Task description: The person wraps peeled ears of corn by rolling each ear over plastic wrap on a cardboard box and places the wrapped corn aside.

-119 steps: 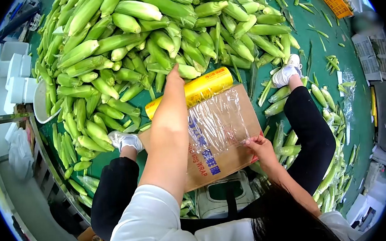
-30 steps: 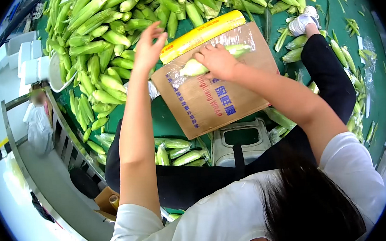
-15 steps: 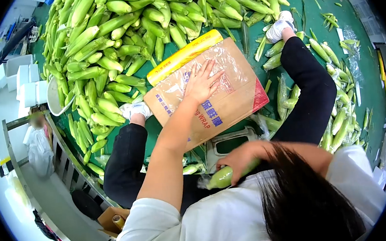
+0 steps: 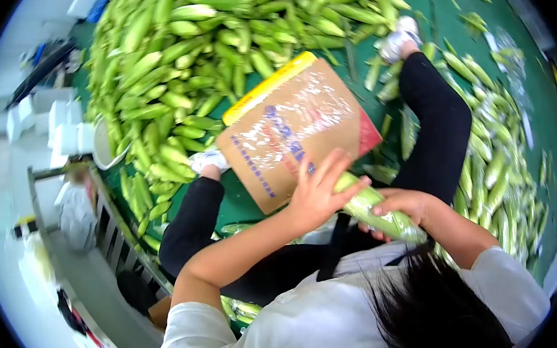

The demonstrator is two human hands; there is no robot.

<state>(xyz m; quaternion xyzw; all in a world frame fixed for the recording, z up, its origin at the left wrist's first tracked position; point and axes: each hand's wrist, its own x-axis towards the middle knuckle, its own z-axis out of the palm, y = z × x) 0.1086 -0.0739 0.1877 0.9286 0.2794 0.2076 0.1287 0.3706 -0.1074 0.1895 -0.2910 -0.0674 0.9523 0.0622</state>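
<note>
Clamps wrapped corn [image 4: 365, 203] in right hand [image 4: 406, 204], lower centre, with left hand [image 4: 316, 198] spread; seems done with right-side cobs [image 4: 493, 180], not top pile [image 4: 200, 56].

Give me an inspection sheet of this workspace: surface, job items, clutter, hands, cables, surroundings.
Surface: green floor
Job items: wrapped ear of corn in hand; cardboard with clear film on it, yellow roll along its far edge; corn pile beyond
Clutter: husk scraps, loose plastic at right
Hands: right hand grips the ear; left hand spread, thumb over its far end
Cables: nothing seen
Surroundings: metal frame, pale bag at left
</note>
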